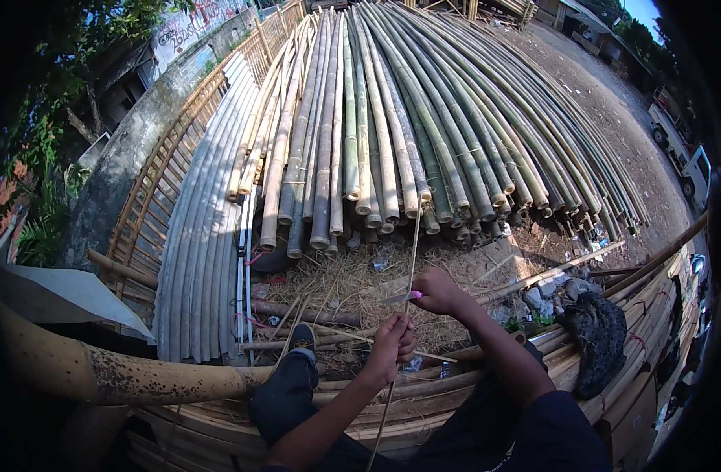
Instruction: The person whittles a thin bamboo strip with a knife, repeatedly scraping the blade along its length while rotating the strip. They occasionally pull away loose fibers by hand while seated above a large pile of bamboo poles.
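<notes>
In front of me, a thin bamboo strip [414,250] runs from near the cut ends of the stacked poles down past my lap. My left hand [391,346] is closed around it at about mid-length. Just above, my right hand [439,291] grips a knife [397,298] with a bit of pink showing at the handle. The blade points left and lies across the strip, seemingly touching it.
A large stack of long bamboo poles [368,134] spreads out ahead. Corrugated sheets [199,259] and a bamboo fence [160,177] stand at left. A thick spotted bamboo pole [140,374] lies near my leg. Rubble [545,291], a dark cloth-like lump [596,338] and a parked truck [685,153] are at right.
</notes>
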A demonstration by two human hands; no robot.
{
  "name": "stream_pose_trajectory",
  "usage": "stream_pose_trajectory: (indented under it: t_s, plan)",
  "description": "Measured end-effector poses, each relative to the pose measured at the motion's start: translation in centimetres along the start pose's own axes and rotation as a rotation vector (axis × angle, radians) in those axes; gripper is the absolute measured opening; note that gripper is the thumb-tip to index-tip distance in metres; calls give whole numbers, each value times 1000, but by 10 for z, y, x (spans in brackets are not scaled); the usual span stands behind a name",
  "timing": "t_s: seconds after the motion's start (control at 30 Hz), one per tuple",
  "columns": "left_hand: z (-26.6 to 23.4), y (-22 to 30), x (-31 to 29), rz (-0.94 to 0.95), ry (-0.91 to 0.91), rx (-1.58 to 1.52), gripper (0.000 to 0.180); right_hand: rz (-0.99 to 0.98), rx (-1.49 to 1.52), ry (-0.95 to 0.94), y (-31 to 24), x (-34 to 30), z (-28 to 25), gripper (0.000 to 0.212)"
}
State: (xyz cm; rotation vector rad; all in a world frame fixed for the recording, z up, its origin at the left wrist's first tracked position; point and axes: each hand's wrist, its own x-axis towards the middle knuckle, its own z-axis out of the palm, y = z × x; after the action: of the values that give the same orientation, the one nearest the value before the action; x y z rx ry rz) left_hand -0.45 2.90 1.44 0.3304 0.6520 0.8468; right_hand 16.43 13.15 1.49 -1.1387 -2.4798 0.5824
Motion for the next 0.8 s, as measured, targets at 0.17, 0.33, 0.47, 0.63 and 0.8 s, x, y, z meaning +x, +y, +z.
stream_pose_trajectory:
  t_s: [0.17,0.33,0.47,0.63,0.8]
  plan:
    - [24,-23,-19,-120,-35,-66,24,483,-30,412,54,-3,-26,28]
    - [15,-11,-12,-137,-116,-73,21,567,64,319,72,-18,-51,28]
    - [5,6,-1,-80,-29,-67,19,176,88,10,19,-2,-22,28]
    - [12,5,-12,-43,-9,-58,20,-50,-16,88,11,-1,-10,26]
    - [9,6,-9,12,5,-45,18,217,-224,255,32,0,-16,19]
